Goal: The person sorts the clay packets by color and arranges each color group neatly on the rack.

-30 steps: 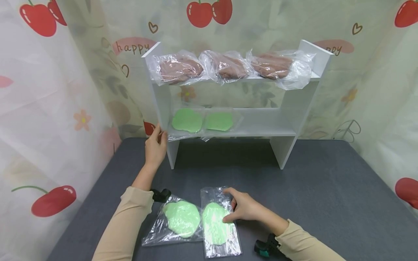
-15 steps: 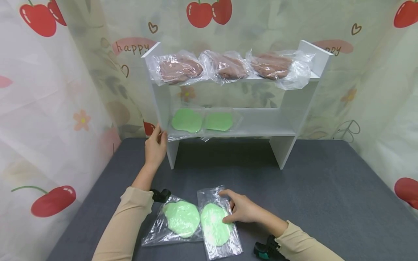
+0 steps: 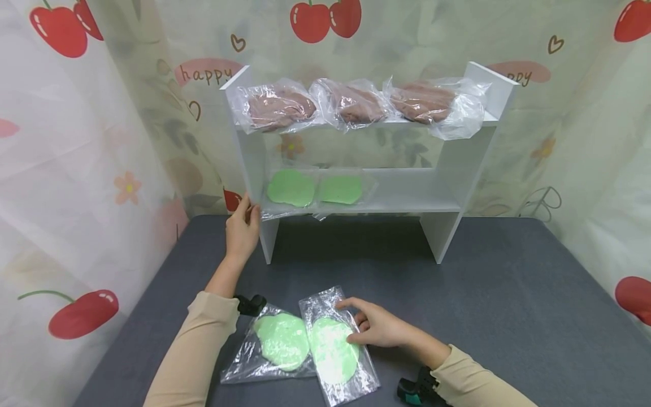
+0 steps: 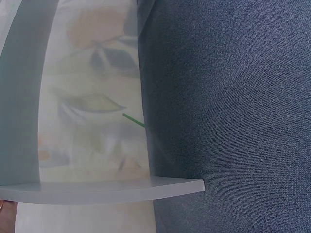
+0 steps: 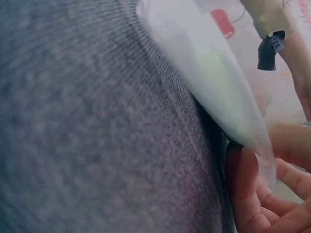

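Note:
At the table's front, my right hand pinches the right edge of a clear plastic bag with a flat, light green piece; its kind is unclear. In the right wrist view, this bag is tilted, its edge among my fingers. A second bag with a light green piece lies to its left, slightly overlapped by the first. My left hand holds the left side panel of a white two-tier shelf. The left wrist view shows the panel edge and only a bit of that hand.
Two more bagged green pieces lie on the lower tier, toward its left. Three bags with brown lumps line the upper tier. The shelf stands on a dark grey table, with a patterned curtain behind. A thin cable hangs at the back right.
My right hand has turned its bag counterclockwise, and the bag's top has swung left over the second bag's edge. My left hand and the shelf have stayed in place.

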Demonstrator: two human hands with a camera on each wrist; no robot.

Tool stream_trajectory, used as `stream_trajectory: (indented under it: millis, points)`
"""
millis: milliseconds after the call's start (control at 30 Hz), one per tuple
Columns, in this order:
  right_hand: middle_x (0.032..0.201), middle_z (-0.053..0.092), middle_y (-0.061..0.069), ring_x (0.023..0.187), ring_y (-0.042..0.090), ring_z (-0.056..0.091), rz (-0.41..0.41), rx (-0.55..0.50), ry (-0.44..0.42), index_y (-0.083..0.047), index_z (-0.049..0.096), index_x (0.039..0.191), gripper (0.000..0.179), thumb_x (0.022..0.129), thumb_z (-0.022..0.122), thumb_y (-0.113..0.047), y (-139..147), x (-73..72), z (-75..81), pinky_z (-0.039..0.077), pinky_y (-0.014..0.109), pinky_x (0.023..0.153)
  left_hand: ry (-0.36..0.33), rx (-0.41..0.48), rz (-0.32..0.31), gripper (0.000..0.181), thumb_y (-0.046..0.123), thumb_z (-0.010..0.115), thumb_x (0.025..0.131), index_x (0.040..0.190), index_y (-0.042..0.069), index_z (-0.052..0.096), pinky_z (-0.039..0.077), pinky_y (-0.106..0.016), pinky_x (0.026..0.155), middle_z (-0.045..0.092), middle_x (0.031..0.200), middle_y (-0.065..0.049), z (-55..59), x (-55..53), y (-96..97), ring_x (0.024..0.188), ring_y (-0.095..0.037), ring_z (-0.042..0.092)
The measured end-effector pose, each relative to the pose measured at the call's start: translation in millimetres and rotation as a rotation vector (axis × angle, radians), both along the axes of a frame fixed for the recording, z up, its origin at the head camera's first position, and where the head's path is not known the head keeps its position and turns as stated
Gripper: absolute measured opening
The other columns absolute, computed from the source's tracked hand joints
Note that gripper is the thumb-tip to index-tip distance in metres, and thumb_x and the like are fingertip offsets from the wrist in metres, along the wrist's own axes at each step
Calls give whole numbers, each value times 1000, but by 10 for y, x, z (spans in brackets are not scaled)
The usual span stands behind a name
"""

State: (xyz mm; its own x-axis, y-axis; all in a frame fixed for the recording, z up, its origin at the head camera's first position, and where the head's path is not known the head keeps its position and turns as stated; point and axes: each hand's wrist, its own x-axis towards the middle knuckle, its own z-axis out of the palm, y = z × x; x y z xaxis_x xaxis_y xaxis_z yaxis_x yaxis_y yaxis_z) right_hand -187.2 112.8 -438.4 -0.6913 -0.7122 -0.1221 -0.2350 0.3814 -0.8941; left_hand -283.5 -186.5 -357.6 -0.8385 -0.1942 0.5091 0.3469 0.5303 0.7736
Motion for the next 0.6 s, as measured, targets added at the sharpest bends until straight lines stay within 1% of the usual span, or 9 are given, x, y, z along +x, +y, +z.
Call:
stream_trajectory:
  millis: [67, 167, 200, 267, 333, 400, 433, 533, 600]
  points:
    - [57, 31, -5, 46, 3, 23, 6, -11, 10, -7, 42, 136, 55, 86, 65, -7, 5, -9, -4, 27, 15, 48, 12, 1, -3, 48, 10, 48, 97, 144, 15, 39, 51, -48, 89, 56, 129, -23, -5, -2, 0, 115, -36, 58]
    - [61, 43, -2, 44, 0, 29, 4, -27, 31, -7, 45, 134, 51, 87, 63, -7, 13, -17, -5, 31, 14, 46, 47, 4, -10, 47, 13, 47, 97, 144, 19, 39, 51, -50, 88, 57, 127, -24, -17, -3, -2, 114, -37, 58]
    - [67, 49, 1, 44, -1, 32, 1, -33, 41, -7, 46, 134, 49, 87, 62, -7, 16, -19, -2, 33, 13, 46, 66, 3, -3, 46, 16, 48, 97, 143, 21, 41, 53, -46, 86, 58, 125, -24, -18, 1, 0, 112, -36, 60]
    - [85, 58, 8, 45, -1, 38, -8, -41, 50, -7, 48, 132, 46, 88, 62, -8, 23, -23, 6, 37, 14, 45, 82, 2, -2, 46, 18, 47, 98, 142, 23, 41, 53, -46, 86, 58, 124, -25, -18, 10, 4, 111, -37, 60]
    - [106, 58, 15, 49, 0, 44, -16, -51, 60, -6, 50, 129, 42, 89, 60, -7, 29, -29, 19, 41, 15, 46, 84, 1, -1, 46, 17, 47, 97, 143, 22, 41, 53, -46, 86, 58, 124, -25, -16, 10, 5, 111, -37, 60]
    - [121, 54, 19, 54, 1, 49, -27, -57, 66, -5, 53, 126, 37, 89, 59, -7, 34, -33, 38, 43, 16, 48, 71, 0, 4, 46, 14, 48, 97, 143, 19, 41, 53, -46, 87, 58, 125, -25, -9, 9, 6, 112, -36, 60]
    - [125, 53, 20, 56, 1, 51, -32, -59, 64, -5, 54, 125, 36, 90, 59, -6, 36, -34, 49, 44, 16, 48, 53, 2, -2, 48, 12, 48, 97, 143, 17, 40, 51, -49, 88, 57, 126, -25, -12, 1, 1, 113, -37, 59]
    - [130, 52, 20, 64, 3, 56, -44, -66, 64, -4, 57, 122, 32, 90, 58, -6, 46, -34, 81, 46, 18, 49, 27, 0, 8, 48, 9, 49, 96, 143, 13, 40, 50, -49, 89, 57, 126, -24, -4, -4, 1, 114, -37, 58]
    - [130, 52, 21, 64, 3, 57, -48, -73, 65, -4, 57, 121, 31, 90, 58, -6, 56, -31, 99, 46, 18, 50, 13, -2, 14, 47, 9, 49, 96, 143, 13, 40, 50, -48, 90, 57, 126, -24, -2, -5, 3, 114, -36, 58]
